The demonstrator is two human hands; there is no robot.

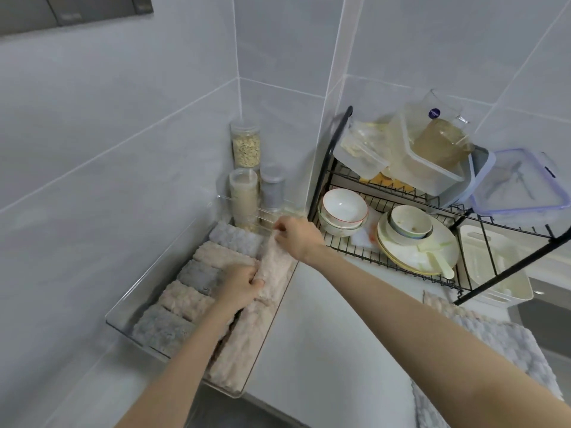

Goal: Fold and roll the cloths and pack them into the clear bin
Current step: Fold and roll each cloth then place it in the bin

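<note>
Holds the pink rolled cloth (276, 267) slantwise above the right-hand row of the clear bin (112, 319), grips its near end in the curled left hand (242, 287), pinches its far end with the right hand (295, 237), likely to keep it tight for slotting beside the packed rolls (185, 299).

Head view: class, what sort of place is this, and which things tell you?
Probably a home kitchen counter: tiled walls meet in a corner, a black wire dish rack holds bowls and plastic food containers, and a jar of oats stands in that corner.
</note>
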